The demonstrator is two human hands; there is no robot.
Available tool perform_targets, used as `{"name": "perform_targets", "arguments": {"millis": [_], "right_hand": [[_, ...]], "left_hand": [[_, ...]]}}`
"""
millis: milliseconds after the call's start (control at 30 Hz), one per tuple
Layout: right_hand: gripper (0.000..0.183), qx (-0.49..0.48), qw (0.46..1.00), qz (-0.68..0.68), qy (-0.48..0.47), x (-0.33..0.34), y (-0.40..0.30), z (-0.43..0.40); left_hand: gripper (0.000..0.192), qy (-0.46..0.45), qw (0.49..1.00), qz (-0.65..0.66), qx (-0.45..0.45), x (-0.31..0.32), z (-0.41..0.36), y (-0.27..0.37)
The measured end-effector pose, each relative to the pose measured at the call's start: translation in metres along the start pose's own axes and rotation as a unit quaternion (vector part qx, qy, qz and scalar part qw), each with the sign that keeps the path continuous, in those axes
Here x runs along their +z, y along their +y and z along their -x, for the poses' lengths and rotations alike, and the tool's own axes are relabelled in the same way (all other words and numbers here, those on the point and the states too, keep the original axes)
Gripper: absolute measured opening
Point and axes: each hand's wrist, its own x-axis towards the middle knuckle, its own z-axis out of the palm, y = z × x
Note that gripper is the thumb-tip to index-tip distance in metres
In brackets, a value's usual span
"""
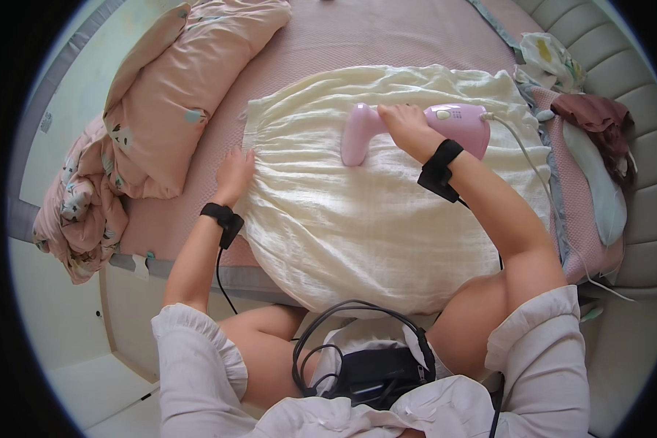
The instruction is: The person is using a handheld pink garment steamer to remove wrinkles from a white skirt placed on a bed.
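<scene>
A cream-white crinkled skirt (pixel 356 230) with a gathered waistband lies spread over the bed, its near side hanging over the bed's front edge. My right hand (pixel 406 125) is wrapped around the handle of a pink handheld garment steamer (pixel 454 123). The steamer's head (pixel 356 134) points left and sits at the upper middle of the skirt; whether it presses on the cloth is hard to tell. At the waistband on the left is my left hand (pixel 236 171), its fingertips touching the cloth edge. From this angle it is unclear whether those fingers pinch the fabric.
A pale power cord (pixel 536 169) runs from the steamer down the right side. Pink bedding (pixel 169 109) is heaped at the left on the pink bed cover (pixel 383 33). Brown cloth (pixel 599 117) lies by the padded headboard (pixel 627 98). Black cables (pixel 356 306) loop over my lap.
</scene>
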Motion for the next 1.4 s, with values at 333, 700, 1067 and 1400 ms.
{"name": "perform_targets", "arguments": {"millis": [333,700,1067,1400], "right_hand": [[0.019,0.018,1.0,-0.011,-0.013,-0.002,-0.003,-0.001],[0.018,-0.002,1.0,0.022,-0.006,-0.007,0.002,-0.004],[0.01,0.004,0.999,0.024,0.039,-0.001,0.027,0.01],[0.013,0.013,0.999,0.042,0.03,-0.006,0.017,0.008]], "left_hand": [[0.048,0.01,0.971,0.239,-0.006,0.011,0.001,0.015],[0.045,0.03,0.996,0.077,-0.015,0.011,-0.01,-0.016],[0.041,-0.002,0.998,0.009,-0.063,-0.01,-0.008,-0.006],[0.05,-0.036,0.95,-0.02,0.311,0.03,-0.028,0.062]]}}
